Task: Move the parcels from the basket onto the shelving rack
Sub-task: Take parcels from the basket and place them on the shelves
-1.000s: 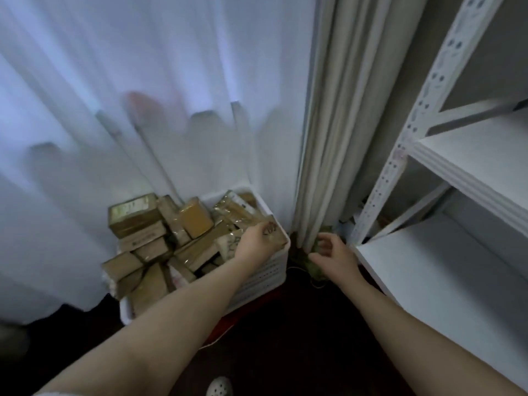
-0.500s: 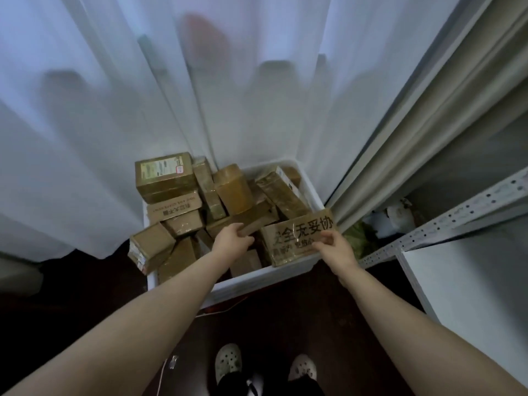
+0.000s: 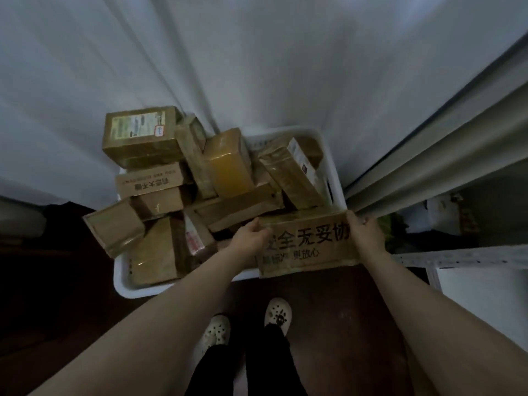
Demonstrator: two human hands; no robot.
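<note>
A white plastic basket [image 3: 328,155] on the floor is heaped with several brown cardboard parcels [image 3: 228,164]. At its near right corner I hold a flat brown parcel printed with large black characters [image 3: 308,244]. My left hand [image 3: 251,238] grips its left edge and my right hand [image 3: 367,232] grips its right edge. The parcel stands tilted over the basket's front rim. The white shelving rack [image 3: 463,258] shows at the right edge, with a perforated rail and a white shelf board below it.
White sheer curtains hang behind the basket, and a heavier grey curtain [image 3: 428,155] falls at the right. The floor is dark wood. My feet in pale perforated clogs [image 3: 277,312] stand just in front of the basket. Dim clutter lies behind the rack's rail.
My view has tipped down toward the basket. My left hand moved from the pile to the printed parcel's left edge, so both hands now hold it. It sits slightly nearer me.
</note>
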